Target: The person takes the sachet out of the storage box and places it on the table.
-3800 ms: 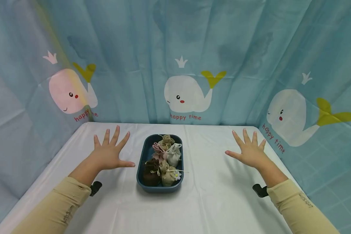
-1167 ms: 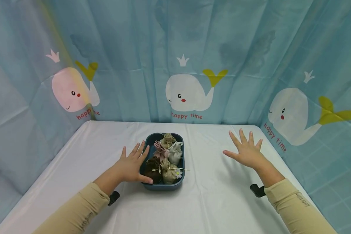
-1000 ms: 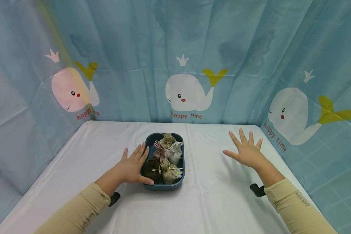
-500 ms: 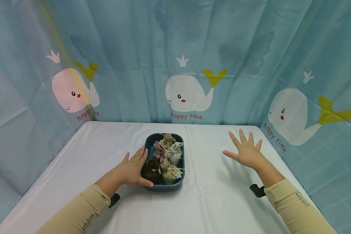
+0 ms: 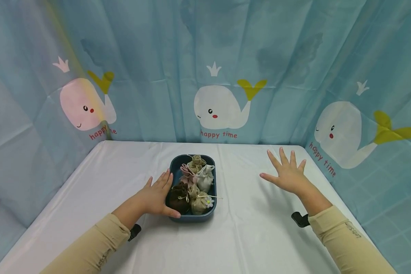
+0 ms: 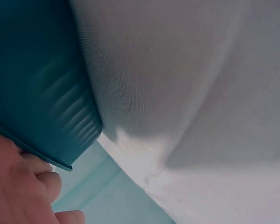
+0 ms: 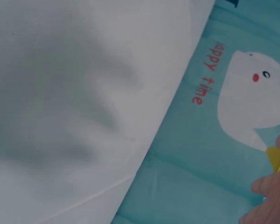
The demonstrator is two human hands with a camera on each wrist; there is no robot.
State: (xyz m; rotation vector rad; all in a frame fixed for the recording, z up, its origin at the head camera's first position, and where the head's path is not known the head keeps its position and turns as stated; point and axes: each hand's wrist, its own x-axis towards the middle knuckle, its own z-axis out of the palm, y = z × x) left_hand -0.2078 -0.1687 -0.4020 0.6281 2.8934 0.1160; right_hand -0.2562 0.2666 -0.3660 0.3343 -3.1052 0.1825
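Right hand (image 5: pixel 289 177) hovers, 5 fingers (image 5: pixel 274 159) spread (left hand (image 5: pixel 154 198) has its fingers closer together).

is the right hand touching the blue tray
No, the right hand is spread in the air, apart from the blue tray.

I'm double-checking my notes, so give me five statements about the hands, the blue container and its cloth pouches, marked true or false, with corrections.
1. The left hand is nearer the dark blue, rounded-rectangular container than the right hand is. True.
2. Five small, gathered cloth pouches sit in the container. True.
3. The right hand grips a pouch. False: it holds nothing, fingers spread above the white tablecloth.
4. The dark brown, round cloth pouch lies at the container's far end. False: it lies at the near end.
5. A white flower shows against the near tan cloth pouch. True.
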